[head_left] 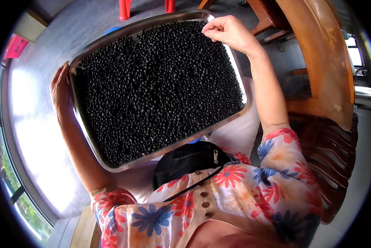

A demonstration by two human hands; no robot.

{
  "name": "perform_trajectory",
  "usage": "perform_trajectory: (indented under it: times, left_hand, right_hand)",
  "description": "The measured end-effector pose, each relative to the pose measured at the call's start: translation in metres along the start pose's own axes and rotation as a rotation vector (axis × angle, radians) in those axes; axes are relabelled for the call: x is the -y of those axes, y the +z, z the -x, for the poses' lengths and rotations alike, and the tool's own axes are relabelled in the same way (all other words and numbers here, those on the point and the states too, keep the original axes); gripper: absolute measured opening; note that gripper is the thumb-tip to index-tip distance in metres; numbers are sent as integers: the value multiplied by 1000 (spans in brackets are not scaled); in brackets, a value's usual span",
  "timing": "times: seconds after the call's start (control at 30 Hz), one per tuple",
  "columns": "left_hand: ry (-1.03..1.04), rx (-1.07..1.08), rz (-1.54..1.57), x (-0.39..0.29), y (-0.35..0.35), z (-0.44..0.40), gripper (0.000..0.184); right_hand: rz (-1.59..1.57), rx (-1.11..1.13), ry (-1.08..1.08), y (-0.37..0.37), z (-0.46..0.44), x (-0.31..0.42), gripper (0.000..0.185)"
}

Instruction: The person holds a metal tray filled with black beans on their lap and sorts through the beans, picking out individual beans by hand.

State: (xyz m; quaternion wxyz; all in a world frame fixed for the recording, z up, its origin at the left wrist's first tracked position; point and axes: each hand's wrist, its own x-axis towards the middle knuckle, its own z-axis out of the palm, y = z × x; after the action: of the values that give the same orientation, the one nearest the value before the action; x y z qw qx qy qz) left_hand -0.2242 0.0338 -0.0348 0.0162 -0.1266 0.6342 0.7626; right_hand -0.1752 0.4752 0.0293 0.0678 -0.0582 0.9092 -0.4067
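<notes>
The tray (125, 29) is gripped by the left hand (60, 89); beans (156, 91) below the right hand (234, 36) (pinched, contents unclear) could be spilled by tilting.

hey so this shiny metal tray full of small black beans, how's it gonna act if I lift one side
The rectangular metal tray itself is probably stiff, since its rim shows no obvious sag. It will likely feel heavy, as black beans cover nearly its whole floor. They look smooth and loose, so they may slide toward the lower side.
</notes>
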Motion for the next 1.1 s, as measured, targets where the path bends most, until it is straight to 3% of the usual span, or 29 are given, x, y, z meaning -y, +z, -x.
perform_trajectory:
  times: [0.3,0.87,1.0,1.1]
  left_hand:
    - [15,-15,-143,4,3,2,26]
    - [14,60,-181,14,-12,-1,30]
    - [-9,34,-162,11,-6,3,28]
    - [-41,54,-95,12,-11,3,26]
  right_hand:
    - [45,78,-61,-3,-9,-6,12]
    - [183,-60,-115,15,-6,-11,13]
    - [-74,-29,-112,11,-10,-18,9]
    - [-634,-327,64,2,-19,-27,10]
